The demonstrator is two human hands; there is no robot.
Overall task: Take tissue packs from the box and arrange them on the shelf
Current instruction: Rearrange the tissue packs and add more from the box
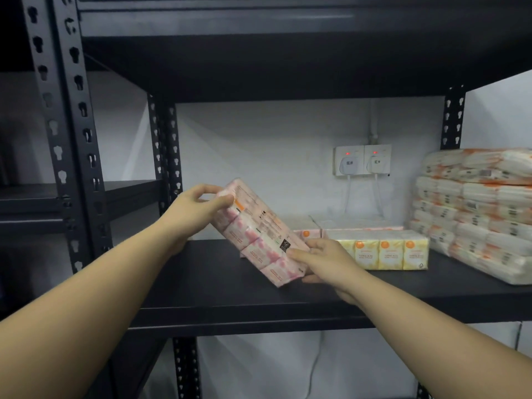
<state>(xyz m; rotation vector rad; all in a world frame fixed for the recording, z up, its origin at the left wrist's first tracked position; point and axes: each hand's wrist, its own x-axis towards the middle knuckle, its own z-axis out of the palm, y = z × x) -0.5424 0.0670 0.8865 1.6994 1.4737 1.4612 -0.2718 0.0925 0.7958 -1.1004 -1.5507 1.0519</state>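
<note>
Left hand (pixel 198 205): grips the upper end of the pink tissue pack (pixel 260 234), thumb and curled fingers pinching it
Right hand (pixel 322 262): holds the lower end of the same pack, thumb on top, fingers underneath
Pink tissue pack: tilted, upper end raised toward the left, lower end close over the black shelf (pixel 218 289) near its front edge; whether it touches the board I cannot tell
Already placed: a yellow tissue pack (pixel 385 253) lies just to the right, a pink pack (pixel 309 233) behind it, and a tall stack of orange-printed packs (pixel 475 214) fills the right end of the shelf
Risk 1: soft film wrap may slip from either pinch while the pack is turned, so it drops off the front edge
Risk 2: swinging the lower end down could knock the yellow pack out of line, since the right hand sits just beside it
Risk 3: set askew, it wastes the free left part of the shelf
Hidden: the box is out of view; the stack is cut off at the right; pack print is too blurred to read; 2 wall sockets (pixel 362 161) sit behind
</note>
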